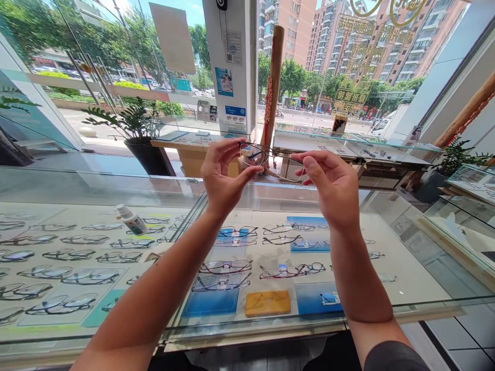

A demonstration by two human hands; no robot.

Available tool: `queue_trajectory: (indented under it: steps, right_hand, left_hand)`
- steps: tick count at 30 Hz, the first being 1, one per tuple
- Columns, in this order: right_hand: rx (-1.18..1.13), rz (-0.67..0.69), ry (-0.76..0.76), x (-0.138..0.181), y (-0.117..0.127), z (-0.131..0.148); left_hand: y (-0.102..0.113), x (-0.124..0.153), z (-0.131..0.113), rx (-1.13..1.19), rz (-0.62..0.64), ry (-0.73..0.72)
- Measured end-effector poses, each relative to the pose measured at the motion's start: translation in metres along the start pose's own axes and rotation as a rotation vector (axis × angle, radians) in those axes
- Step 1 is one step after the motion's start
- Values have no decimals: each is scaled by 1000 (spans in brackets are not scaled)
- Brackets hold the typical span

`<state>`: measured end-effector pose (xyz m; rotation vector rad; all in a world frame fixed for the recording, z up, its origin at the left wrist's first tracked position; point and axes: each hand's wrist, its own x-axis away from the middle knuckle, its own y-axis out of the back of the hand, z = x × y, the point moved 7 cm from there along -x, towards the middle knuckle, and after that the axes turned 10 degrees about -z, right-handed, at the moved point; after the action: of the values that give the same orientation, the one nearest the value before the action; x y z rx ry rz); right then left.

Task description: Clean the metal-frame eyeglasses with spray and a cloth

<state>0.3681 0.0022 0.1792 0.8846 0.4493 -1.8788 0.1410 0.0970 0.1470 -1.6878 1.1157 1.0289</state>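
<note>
Above the glass display counter (386,216), both my hands hold up a pair of thin-framed eyeglasses (253,154). My left hand (223,178) grips the left lens side, with the thumb at the lower rim and the fingers at the top edge. A temple arm is pinched between thumb and fingers of my right hand (334,183). Below, several rows of eyeglasses (292,270) lie in the case under the glass. A yellow case (267,303) is near the front edge, between blue cards (212,303).
A white spray bottle (131,220) is on the left part of the counter. Beyond the counter stand a potted plant (145,144), a wooden post (273,82) and further glass showcases (317,139) by the windows. More showcases (460,216) stand at the right.
</note>
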Motion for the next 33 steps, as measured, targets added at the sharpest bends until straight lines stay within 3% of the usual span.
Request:
queue_trajectory:
  steps: [13,17,22,27,33]
  right_hand:
    - [16,44,7,-4,2,-3]
    - [135,69,117,-5,2,-1]
    - [187,174,141,-4,-6,-6]
    - [156,246,179,-4,-10,-6]
    - [120,261,155,-6,-11,-10]
  left_hand:
    - [2,-4,-5,-67,26,49]
    - [2,-9,-29,-155,125,-96]
    - [-2,-8,-56,-216,220,-254]
    - [-5,-9,-55,-260,265,-188]
    - [-6,-7,-51,-128,306,-57]
